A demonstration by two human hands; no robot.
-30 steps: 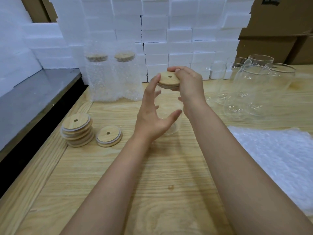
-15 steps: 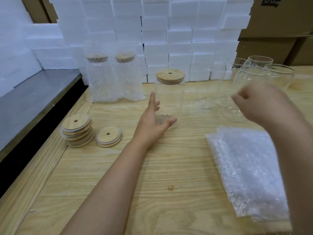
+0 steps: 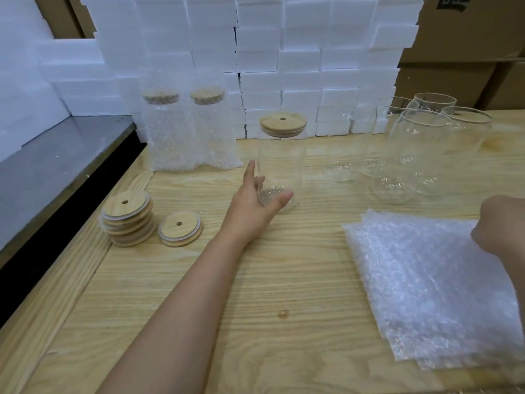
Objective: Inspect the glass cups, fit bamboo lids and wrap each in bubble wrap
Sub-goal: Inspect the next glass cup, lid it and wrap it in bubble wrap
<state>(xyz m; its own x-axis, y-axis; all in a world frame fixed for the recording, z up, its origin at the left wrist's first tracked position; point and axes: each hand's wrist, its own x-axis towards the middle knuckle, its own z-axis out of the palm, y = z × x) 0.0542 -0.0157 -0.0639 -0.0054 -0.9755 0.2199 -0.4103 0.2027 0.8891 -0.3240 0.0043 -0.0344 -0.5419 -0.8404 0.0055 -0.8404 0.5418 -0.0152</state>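
- Wooden bench (image 3: 255,280) fills most of the view. It is backed by a wall of white foam blocks (image 3: 284,52), with cardboard boxes (image 3: 468,38) at far right.
- Stack of bubble wrap sheets (image 3: 426,294) lies flat at near right of bench.
- Group of bare glass cups (image 3: 417,155) stands upright and unlidded at far right, behind the sheets.
- Two wrapped cups (image 3: 187,132) stand side by side against the foam at far left, lids fitted inside the wrap.
- Lidded glass cup (image 3: 281,166) stands upright at bench centre, unwrapped, with a bamboo lid (image 3: 283,124) seated on its rim.
- Left hand (image 3: 250,209) is placed at this cup's base. Grip wide, thumb in front, fingers nearly straight at the left side.
- Right hand (image 3: 502,226) is seen blurred over the far edge of the sheets. Fingers are hidden, so the grip cannot be told.
- Stack of lids (image 3: 126,220) sits at near left.
- Single lid (image 3: 180,228) lies flat just beside the stack.
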